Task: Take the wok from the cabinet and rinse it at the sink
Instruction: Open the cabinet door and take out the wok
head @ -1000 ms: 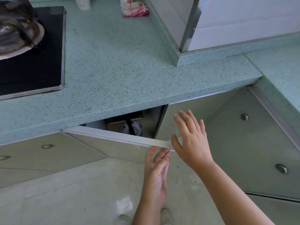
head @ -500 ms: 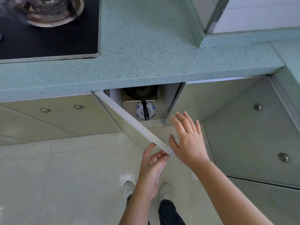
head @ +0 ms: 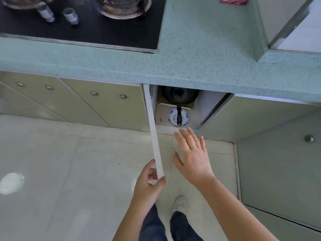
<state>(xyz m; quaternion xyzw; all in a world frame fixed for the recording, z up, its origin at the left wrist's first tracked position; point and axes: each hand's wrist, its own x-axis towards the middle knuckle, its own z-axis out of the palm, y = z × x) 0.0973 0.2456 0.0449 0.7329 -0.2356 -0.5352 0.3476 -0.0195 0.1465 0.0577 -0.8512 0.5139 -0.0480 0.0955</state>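
1. Our left hand point(head: 149, 183) pinches the near end of the open cabinet door point(head: 153, 134), thumb on the right face and fingers curled on the left face.
2. Our right hand point(head: 192, 157) is spread flat and empty, palm down, fingers apart and pointing toward the cabinet point(head: 205, 108). It touches nothing and sits just right of the door.
3. The wok point(head: 179, 96) rests inside the cabinet, under the counter point(head: 199, 66), dark and round, with its handle point(head: 179, 115) sticking out toward us.
4. The handle lies over a blue-and-white bowl point(head: 171, 117) on the cabinet floor; we cannot tell whether they touch.
5. Our right fingertips point(head: 181, 131) are near the cabinet's front edge, short of the handle.
6. The stove point(head: 104, 32) sits on the counter, far left.
7. Our shoe point(head: 180, 204) stands on the pale floor point(head: 69, 171) below the hands.
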